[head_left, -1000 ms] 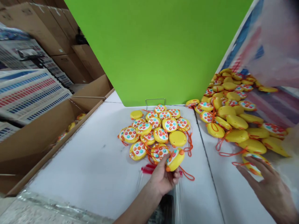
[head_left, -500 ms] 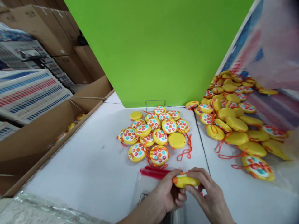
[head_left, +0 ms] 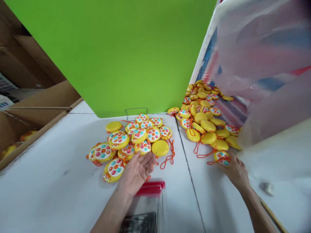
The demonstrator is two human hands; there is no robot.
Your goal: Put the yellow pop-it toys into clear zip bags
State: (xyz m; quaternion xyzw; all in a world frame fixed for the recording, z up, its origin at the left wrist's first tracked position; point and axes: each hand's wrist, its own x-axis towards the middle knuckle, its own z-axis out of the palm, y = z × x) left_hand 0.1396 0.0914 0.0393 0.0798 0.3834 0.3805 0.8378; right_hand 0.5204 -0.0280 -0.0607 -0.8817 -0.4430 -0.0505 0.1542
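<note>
My left hand (head_left: 138, 171) lies open, palm up, at the near edge of a pile of round yellow toys (head_left: 136, 137) with coloured dots and orange cords. Nothing is in it. Nearest its fingertips are a plain yellow toy (head_left: 160, 148) and a dotted toy (head_left: 113, 169). Just below the hand is a clear zip bag with a red strip (head_left: 151, 187). My right hand (head_left: 235, 171) reaches to a second heap of the toys (head_left: 206, 119) on the right. Its stretched fingers touch the nearest dotted toy (head_left: 222, 158) without closing round it.
A green board (head_left: 121, 55) stands upright behind the piles. A large striped plastic sack (head_left: 257, 64) spills the right heap. An open cardboard box (head_left: 14, 129) with a few toys sits at the left. A dark item (head_left: 139, 223) shows in the zip bag.
The toy that both hands held is out of my hands. My left hand has opened by the middle pile, my right hand has gone out to the right heap, and the view has turned right.
</note>
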